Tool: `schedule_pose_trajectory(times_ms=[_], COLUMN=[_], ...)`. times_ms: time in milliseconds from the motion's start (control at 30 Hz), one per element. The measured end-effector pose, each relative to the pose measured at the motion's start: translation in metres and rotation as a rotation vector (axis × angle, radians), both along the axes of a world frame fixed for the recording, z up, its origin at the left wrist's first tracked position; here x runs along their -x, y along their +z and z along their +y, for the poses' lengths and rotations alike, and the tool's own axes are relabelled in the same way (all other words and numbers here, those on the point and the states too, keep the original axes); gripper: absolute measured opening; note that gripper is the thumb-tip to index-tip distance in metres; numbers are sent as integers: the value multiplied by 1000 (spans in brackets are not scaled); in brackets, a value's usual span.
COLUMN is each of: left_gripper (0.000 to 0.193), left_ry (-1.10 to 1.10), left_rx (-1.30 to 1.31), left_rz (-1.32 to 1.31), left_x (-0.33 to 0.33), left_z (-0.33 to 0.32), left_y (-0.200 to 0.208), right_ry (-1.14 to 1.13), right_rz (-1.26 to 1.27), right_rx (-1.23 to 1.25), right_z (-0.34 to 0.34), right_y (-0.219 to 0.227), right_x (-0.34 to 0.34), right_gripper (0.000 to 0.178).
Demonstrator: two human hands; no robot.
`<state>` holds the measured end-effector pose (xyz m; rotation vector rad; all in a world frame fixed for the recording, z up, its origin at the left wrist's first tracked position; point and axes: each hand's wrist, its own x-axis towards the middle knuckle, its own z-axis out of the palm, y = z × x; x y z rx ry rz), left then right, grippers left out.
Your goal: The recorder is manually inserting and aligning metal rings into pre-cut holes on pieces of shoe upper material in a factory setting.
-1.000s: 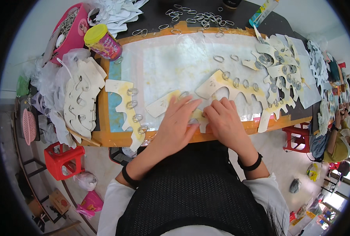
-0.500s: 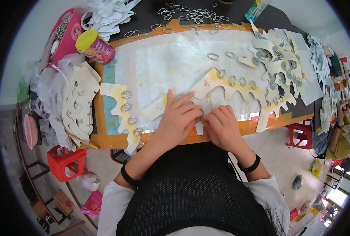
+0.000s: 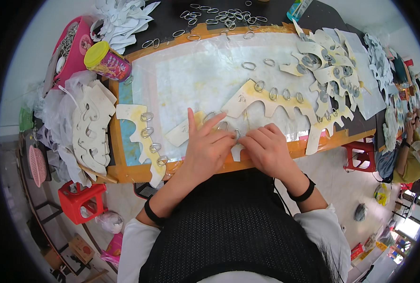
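On the table in front of me lies a pale, scalloped cut-out piece (image 3: 178, 135) with yellowish smears and oval metal rings along it. My left hand (image 3: 209, 150) covers its middle, thumb and nearer fingers pinched at a tab, the outer two fingers raised and spread. My right hand (image 3: 268, 150) pinches at the same tab from the right, beside a metal ring (image 3: 237, 134). The fingertips partly hide the tab. Just beyond is a second scalloped piece (image 3: 262, 95) with several rings on its tabs. Another ringed piece (image 3: 136, 113) lies to the left.
Loose metal rings (image 3: 233, 20) are scattered at the back. A pink basket (image 3: 79, 45) and a yellow-lidded tub (image 3: 107, 62) stand at back left. Stacked cut-outs (image 3: 93, 127) lie left, ringed ones (image 3: 330, 66) right. A red stool (image 3: 81, 203) is below the table's left end.
The whole view has shifted slightly. My left hand has moved a little left of the right, uncovering rings on the piece between them. Both hands still pinch at the tab.
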<state>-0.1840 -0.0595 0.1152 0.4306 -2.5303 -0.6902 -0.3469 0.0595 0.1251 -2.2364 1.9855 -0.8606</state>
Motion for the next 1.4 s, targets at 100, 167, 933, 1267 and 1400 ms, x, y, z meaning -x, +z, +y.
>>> schedule_pose_trajectory(times_ms=[100,167,933,1267,1400], left_gripper=[12,12,16,21,26], left_ry=[14,7,24,-90,-175], left_rx=[-6,-9,221,172,181], left_rz=[-40,-28,-20,-56,-38], left_x=[1,1,-8,-15,-12], left_z=[2,2,2,-6,-19], left_y=[6,5,5,12,15], right_ry=[-43,-72,-175,-228,-244], right_rz=[14,6,203,129,81], right_rx=[62,93,26,-26,-1], right_z=[7,9,23,22,20], right_y=[-2,-6,-8,-13,-12], right_x=[-7,-11,-37,-48,-51], right_gripper=[23,22,22,34,42])
